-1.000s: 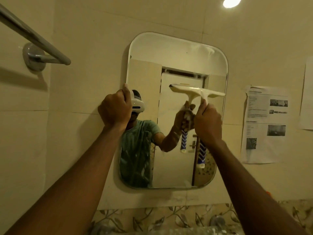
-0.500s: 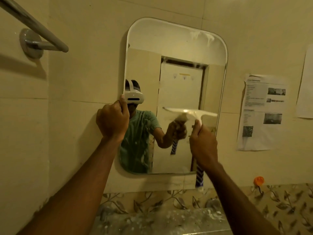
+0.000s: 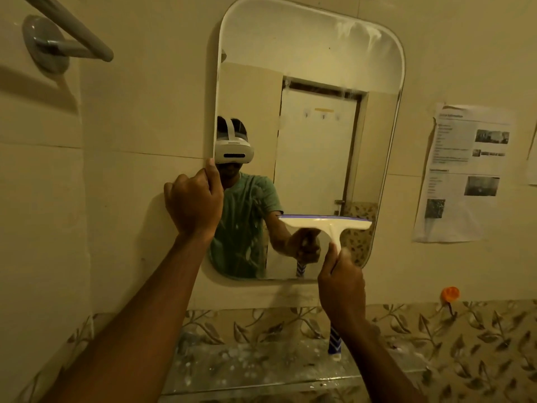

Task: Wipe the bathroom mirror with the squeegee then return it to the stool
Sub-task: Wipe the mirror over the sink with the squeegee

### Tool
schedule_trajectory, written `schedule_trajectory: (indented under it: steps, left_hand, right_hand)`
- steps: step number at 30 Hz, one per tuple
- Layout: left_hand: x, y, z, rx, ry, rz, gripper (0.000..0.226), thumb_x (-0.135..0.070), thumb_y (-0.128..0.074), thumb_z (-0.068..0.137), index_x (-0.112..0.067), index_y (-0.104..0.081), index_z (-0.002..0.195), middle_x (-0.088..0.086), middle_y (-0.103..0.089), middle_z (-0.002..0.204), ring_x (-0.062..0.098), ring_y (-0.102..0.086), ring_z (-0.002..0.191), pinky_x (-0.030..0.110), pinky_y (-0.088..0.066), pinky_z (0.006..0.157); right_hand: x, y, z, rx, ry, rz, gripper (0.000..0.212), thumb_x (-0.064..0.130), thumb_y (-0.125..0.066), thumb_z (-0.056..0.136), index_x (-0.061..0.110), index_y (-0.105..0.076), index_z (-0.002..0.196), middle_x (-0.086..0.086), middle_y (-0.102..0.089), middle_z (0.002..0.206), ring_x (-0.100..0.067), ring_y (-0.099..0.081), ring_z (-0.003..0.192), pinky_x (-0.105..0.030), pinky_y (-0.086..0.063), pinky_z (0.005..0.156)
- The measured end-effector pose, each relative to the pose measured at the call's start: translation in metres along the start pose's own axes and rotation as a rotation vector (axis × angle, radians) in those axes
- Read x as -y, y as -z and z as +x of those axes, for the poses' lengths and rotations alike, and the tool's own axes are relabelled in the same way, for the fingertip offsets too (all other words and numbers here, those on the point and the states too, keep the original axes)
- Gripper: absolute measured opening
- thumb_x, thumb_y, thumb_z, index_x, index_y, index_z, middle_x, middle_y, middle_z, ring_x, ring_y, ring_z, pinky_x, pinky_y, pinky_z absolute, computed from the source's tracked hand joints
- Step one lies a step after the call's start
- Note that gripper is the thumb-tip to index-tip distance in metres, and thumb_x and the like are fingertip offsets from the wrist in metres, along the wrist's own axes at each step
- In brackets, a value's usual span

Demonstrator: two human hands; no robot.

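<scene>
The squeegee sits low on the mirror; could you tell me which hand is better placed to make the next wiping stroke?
The right hand: it grips the squeegee by its handle, blade low on the mirror. The left hand holds the mirror's left edge, away from the tool.

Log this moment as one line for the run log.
phase: mirror wipe | right hand: holds squeegee, blade low on glass | left hand: grips mirror's left edge
</scene>
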State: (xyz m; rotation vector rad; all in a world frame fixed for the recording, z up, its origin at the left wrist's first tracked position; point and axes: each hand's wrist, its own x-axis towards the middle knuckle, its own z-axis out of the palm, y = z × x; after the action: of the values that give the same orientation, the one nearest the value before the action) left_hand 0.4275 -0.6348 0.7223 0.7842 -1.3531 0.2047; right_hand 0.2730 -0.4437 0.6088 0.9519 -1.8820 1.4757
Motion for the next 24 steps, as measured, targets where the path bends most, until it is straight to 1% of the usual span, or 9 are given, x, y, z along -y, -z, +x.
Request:
schedule_trajectory:
  steps: [3, 5, 9, 13, 15, 17, 20, 23, 24]
  left_hand:
    - [0.002, 0.002, -0.008, -0.025, 0.002, 0.004, 0.058, -0.035, -0.034, 0.103, -0.004, -0.061, 0.063, 0.002, -0.035, 0.05, 0.02, -0.035, 0.048, 0.031, -0.028, 0.063]
    - [0.004, 0.003, -0.015, -0.013, 0.003, 0.007, 0.056, -0.034, -0.036, 0.103, -0.004, -0.062, 0.063, 0.002, -0.035, 0.05, 0.02, -0.035, 0.049, 0.031, -0.029, 0.064]
    - [0.011, 0.007, -0.033, 0.027, 0.024, 0.008, 0.054, -0.031, -0.038, 0.103, -0.003, -0.063, 0.065, 0.009, -0.045, 0.049, 0.019, -0.035, 0.051, 0.035, -0.036, 0.066]
    - [0.014, 0.009, -0.045, 0.063, 0.056, 0.007, 0.053, -0.032, -0.039, 0.103, -0.003, -0.064, 0.067, 0.01, -0.049, 0.05, 0.02, -0.039, 0.053, 0.037, -0.039, 0.069]
    - [0.014, 0.01, -0.046, 0.07, 0.062, 0.007, 0.052, -0.032, -0.038, 0.103, -0.003, -0.065, 0.068, 0.012, -0.052, 0.052, 0.022, -0.042, 0.053, 0.037, -0.039, 0.069]
    - [0.014, 0.01, -0.046, 0.068, 0.056, 0.0, 0.052, -0.032, -0.039, 0.103, -0.003, -0.065, 0.069, 0.013, -0.053, 0.052, 0.022, -0.043, 0.053, 0.037, -0.039, 0.069]
    - [0.014, 0.011, -0.046, 0.081, 0.057, -0.006, 0.053, -0.034, -0.037, 0.103, -0.004, -0.065, 0.07, 0.012, -0.054, 0.053, 0.02, -0.042, 0.054, 0.036, -0.038, 0.071]
    - [0.012, 0.014, -0.046, 0.094, 0.067, -0.02, 0.053, -0.035, -0.036, 0.103, -0.003, -0.066, 0.072, 0.013, -0.056, 0.055, 0.025, -0.048, 0.056, 0.037, -0.039, 0.072]
    - [0.011, 0.015, -0.046, 0.094, 0.071, -0.022, 0.054, -0.035, -0.036, 0.103, -0.003, -0.066, 0.072, 0.014, -0.056, 0.055, 0.026, -0.049, 0.057, 0.038, -0.039, 0.073]
  right_hand:
    - [0.008, 0.005, 0.008, -0.011, 0.001, 0.011, 0.043, 0.064, -0.015, 0.089, 0.034, -0.041, 0.075, 0.009, -0.053, 0.058, -0.005, -0.053, 0.044, -0.012, -0.03, 0.032]
    - [0.019, 0.01, 0.029, -0.013, 0.003, 0.067, 0.038, 0.054, -0.024, 0.097, 0.032, -0.045, 0.074, 0.007, -0.053, 0.058, -0.001, -0.056, 0.049, -0.012, -0.034, 0.033]
    - [0.037, 0.012, 0.068, -0.078, 0.015, 0.062, 0.043, 0.044, -0.028, 0.103, 0.017, -0.054, 0.083, 0.007, -0.054, 0.061, -0.004, -0.052, 0.047, -0.014, -0.033, 0.039]
    - [0.02, 0.0, 0.03, -0.054, -0.007, 0.084, 0.037, 0.05, -0.026, 0.1, 0.032, -0.045, 0.074, 0.009, -0.053, 0.06, -0.002, -0.054, 0.049, -0.012, -0.033, 0.034]
    - [0.006, -0.003, -0.004, -0.013, -0.044, 0.085, 0.039, 0.061, -0.02, 0.093, 0.035, -0.04, 0.071, 0.009, -0.052, 0.057, -0.002, -0.053, 0.045, -0.013, -0.033, 0.032]
    - [-0.004, -0.005, -0.029, -0.003, -0.064, 0.053, 0.039, 0.065, -0.017, 0.087, 0.036, -0.037, 0.07, 0.012, -0.049, 0.054, -0.002, -0.052, 0.041, -0.01, -0.034, 0.033]
    - [-0.004, -0.004, -0.035, 0.002, -0.083, 0.015, 0.034, 0.059, -0.021, 0.089, 0.035, -0.037, 0.071, 0.015, -0.047, 0.054, 0.0, -0.053, 0.043, -0.003, -0.033, 0.037]
    - [-0.001, 0.006, -0.024, 0.06, -0.105, -0.042, 0.034, 0.049, -0.029, 0.098, 0.028, -0.046, 0.078, 0.012, -0.052, 0.057, -0.001, -0.05, 0.044, -0.011, -0.031, 0.032]
    - [0.0, 0.009, -0.019, 0.078, -0.11, -0.06, 0.033, 0.047, -0.031, 0.1, 0.027, -0.048, 0.079, 0.011, -0.053, 0.058, -0.001, -0.051, 0.047, -0.011, -0.027, 0.034]
